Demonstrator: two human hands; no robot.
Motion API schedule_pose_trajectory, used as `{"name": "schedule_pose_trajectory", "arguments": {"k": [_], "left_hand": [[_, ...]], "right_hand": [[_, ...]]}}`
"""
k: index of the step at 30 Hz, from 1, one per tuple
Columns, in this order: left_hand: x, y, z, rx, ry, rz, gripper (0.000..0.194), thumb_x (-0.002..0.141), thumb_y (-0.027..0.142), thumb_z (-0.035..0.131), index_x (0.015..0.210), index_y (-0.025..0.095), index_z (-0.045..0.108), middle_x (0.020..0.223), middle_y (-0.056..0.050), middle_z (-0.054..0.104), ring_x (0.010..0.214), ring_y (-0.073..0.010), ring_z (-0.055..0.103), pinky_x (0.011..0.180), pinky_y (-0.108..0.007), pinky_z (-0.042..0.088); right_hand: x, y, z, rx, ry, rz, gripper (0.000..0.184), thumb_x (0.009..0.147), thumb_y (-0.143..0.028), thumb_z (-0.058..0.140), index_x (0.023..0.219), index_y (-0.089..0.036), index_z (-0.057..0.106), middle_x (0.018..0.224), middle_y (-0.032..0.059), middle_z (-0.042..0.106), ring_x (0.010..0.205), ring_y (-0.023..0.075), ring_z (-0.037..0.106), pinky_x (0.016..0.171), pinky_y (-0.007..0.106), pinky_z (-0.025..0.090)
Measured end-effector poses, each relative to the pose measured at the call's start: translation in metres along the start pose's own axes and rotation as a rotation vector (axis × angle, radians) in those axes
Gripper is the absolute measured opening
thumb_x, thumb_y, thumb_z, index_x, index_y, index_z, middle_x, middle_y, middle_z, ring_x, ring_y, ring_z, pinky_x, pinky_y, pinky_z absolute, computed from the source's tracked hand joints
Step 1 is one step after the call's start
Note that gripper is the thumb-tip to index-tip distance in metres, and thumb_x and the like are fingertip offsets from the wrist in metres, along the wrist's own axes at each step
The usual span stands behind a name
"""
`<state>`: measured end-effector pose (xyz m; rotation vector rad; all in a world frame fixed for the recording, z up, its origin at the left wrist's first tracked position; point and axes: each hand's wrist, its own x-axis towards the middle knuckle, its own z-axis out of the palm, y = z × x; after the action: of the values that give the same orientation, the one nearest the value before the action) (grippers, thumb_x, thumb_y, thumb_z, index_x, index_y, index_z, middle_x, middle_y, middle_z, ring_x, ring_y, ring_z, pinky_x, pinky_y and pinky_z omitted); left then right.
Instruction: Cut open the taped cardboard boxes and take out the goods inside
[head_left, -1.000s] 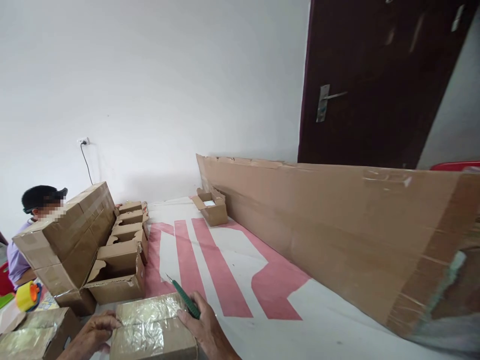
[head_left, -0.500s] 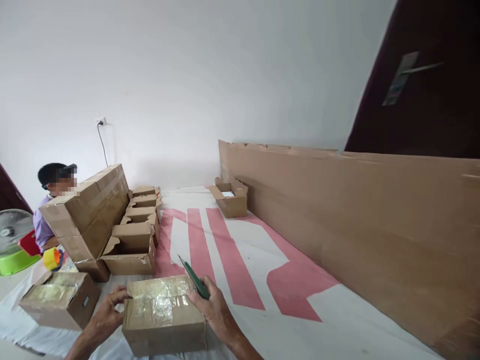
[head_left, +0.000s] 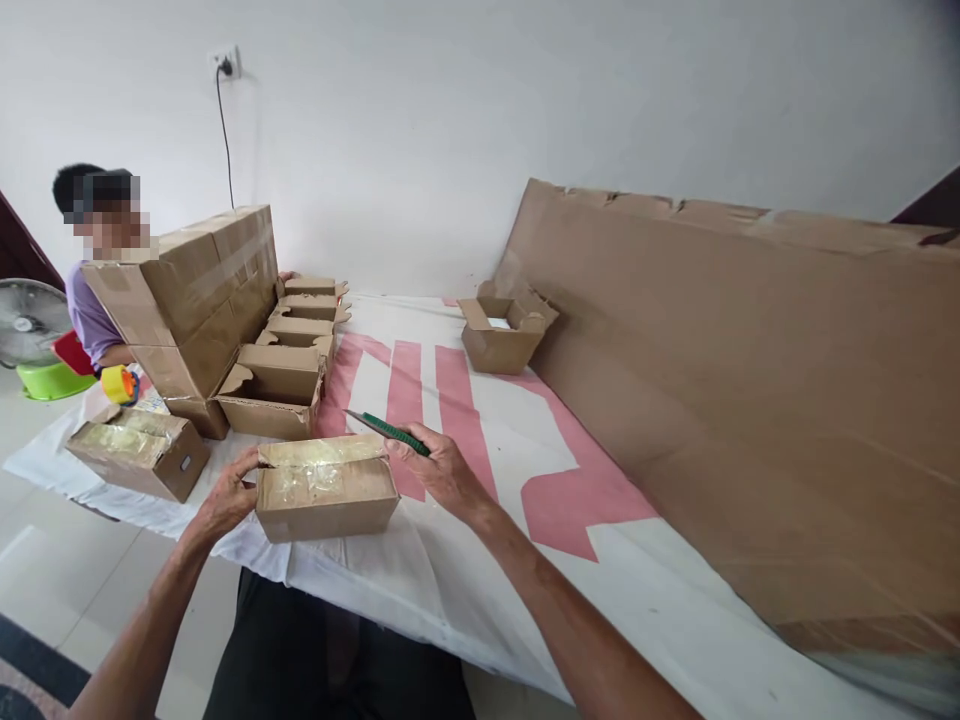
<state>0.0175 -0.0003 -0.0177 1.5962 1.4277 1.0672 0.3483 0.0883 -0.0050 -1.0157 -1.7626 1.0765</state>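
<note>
A small taped cardboard box (head_left: 326, 486) lies on the white and pink sheet (head_left: 465, 420) in front of me. My left hand (head_left: 225, 495) grips the box's left end, fingers curled on its edge. My right hand (head_left: 442, 470) rests against the box's right end and is closed round a green-handled knife (head_left: 390, 431), whose blade points left over the box top.
A second taped box (head_left: 139, 451) lies at the left. A row of open boxes (head_left: 289, 355) stands beside a stack of sealed cartons (head_left: 191, 290). One open box (head_left: 504, 333) sits by a long cardboard sheet (head_left: 750, 400). A person (head_left: 94, 270) sits behind the cartons; a tape dispenser (head_left: 120, 384) and a fan (head_left: 30, 320) are at the left.
The view has tilted down and left, so my arms and lap show now. Both hands stay on the taped box; the knife blade now lies flatter, pointing left.
</note>
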Motion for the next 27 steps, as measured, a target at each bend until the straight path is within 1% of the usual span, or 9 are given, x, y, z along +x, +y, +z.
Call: {"name": "schedule_pose_trajectory", "arguments": {"k": [2,4,7,11,14,17,23,27], "left_hand": [[0.0,-0.002,0.002,-0.004,0.006,0.0,0.035,0.078,0.025,0.075,0.112,0.024,0.083,0.146,-0.01,0.066,0.131,-0.0308,0.064,0.086,-0.032,0.064],[0.0,-0.004,0.003,-0.004,0.011,0.006,0.035,0.078,0.025,0.074,0.112,0.023,0.083,0.147,-0.009,0.066,0.13,-0.0305,0.064,0.084,-0.031,0.064],[-0.001,-0.006,0.005,-0.006,0.015,0.019,0.036,0.078,0.024,0.075,0.113,0.024,0.083,0.143,-0.008,0.068,0.131,-0.0298,0.063,0.083,-0.029,0.063],[-0.002,-0.008,0.007,-0.026,0.017,0.04,0.037,0.079,0.025,0.075,0.116,0.024,0.082,0.142,-0.008,0.069,0.131,-0.0292,0.063,0.083,-0.028,0.062],[-0.002,-0.009,0.007,-0.003,0.019,0.04,0.036,0.08,0.024,0.073,0.115,0.024,0.082,0.144,-0.008,0.068,0.13,-0.0288,0.063,0.085,-0.028,0.06],[-0.002,-0.011,0.007,0.026,0.014,0.04,0.037,0.082,0.024,0.072,0.118,0.025,0.081,0.144,-0.008,0.067,0.13,-0.029,0.062,0.087,-0.03,0.06],[-0.002,-0.018,0.007,0.052,-0.002,0.034,0.044,0.084,0.024,0.072,0.128,0.028,0.078,0.145,-0.008,0.066,0.129,-0.0291,0.063,0.09,-0.033,0.06],[-0.001,-0.016,0.007,0.106,0.013,0.036,0.044,0.083,0.025,0.073,0.127,0.029,0.078,0.142,-0.007,0.069,0.122,-0.0285,0.066,0.088,-0.033,0.059]], "right_hand": [[0.0,-0.019,-0.01,-0.075,-0.15,-0.042,0.032,0.091,-0.05,0.062,0.097,-0.021,0.073,0.085,0.0015,0.069,0.081,0.0205,0.058,0.074,0.032,0.045],[0.001,-0.037,-0.014,-0.142,-0.27,-0.056,0.027,0.092,-0.045,0.063,0.101,-0.021,0.074,0.087,0.0009,0.07,0.081,0.02,0.059,0.074,0.032,0.043],[0.004,-0.057,-0.007,-0.222,-0.36,-0.062,0.021,0.092,-0.039,0.062,0.1,-0.022,0.073,0.084,-0.001,0.067,0.076,0.0171,0.055,0.069,0.03,0.039],[0.013,-0.067,0.01,-0.244,-0.446,-0.098,0.017,0.093,-0.034,0.06,0.093,-0.022,0.072,0.077,-0.0032,0.06,0.07,0.0143,0.05,0.065,0.028,0.035],[0.021,-0.069,0.02,-0.268,-0.463,-0.144,0.018,0.093,-0.033,0.06,0.09,-0.021,0.073,0.073,-0.0036,0.057,0.067,0.0138,0.047,0.064,0.028,0.033],[0.027,-0.07,0.027,-0.304,-0.458,-0.155,0.017,0.092,-0.031,0.061,0.09,-0.021,0.075,0.072,-0.0034,0.06,0.067,0.0138,0.049,0.064,0.028,0.033],[0.036,-0.075,0.034,-0.424,-0.472,-0.188,0.016,0.091,-0.027,0.061,0.083,-0.021,0.074,0.068,-0.0038,0.059,0.066,0.0134,0.05,0.063,0.027,0.033],[0.041,-0.078,0.039,-0.518,-0.459,-0.245,0.017,0.091,-0.022,0.06,0.079,-0.02,0.071,0.071,-0.0024,0.064,0.067,0.0135,0.052,0.066,0.028,0.033]]}}
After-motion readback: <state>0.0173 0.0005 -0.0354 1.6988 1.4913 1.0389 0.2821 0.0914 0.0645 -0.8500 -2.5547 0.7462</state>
